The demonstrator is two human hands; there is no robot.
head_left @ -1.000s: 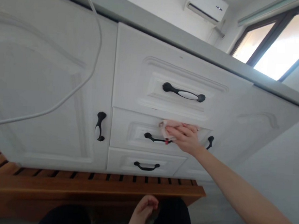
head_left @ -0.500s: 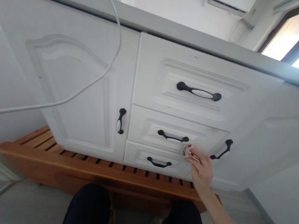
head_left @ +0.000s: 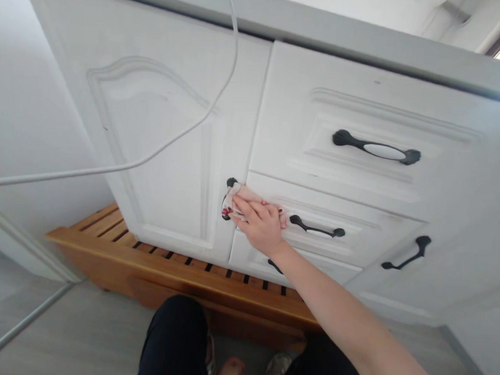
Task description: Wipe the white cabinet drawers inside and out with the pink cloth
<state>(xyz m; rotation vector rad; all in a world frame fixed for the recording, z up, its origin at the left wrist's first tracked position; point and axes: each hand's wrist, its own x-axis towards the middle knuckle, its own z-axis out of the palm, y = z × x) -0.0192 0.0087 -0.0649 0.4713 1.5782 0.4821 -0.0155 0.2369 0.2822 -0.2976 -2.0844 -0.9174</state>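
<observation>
My right hand [head_left: 261, 220] presses a crumpled pale pink cloth with red spots [head_left: 233, 200] against the black handle [head_left: 232, 182] of the left cabinet door [head_left: 158, 147]. Its fingers lie over the cloth, which covers most of that handle and trails right onto the middle drawer front. Beside the hand is the middle drawer's dark handle [head_left: 317, 226]; my wrist partly hides the bottom drawer's handle [head_left: 275, 265]. Low between my knees, what looks like my left hand [head_left: 230, 374] shows at the frame's bottom edge, its fingers not clear.
A white cable [head_left: 162, 147] hangs from the grey countertop [head_left: 329, 30] across the left door. The top drawer handle [head_left: 376, 148] and right door handle [head_left: 408, 255] stick out. A slatted wooden bench [head_left: 175, 273] runs along the cabinet's base, in front of my knees.
My right hand has moved left with the cloth, from the drawer fronts' right end to the left door's handle. The view has shifted left. A skin-coloured shape now shows between my knees.
</observation>
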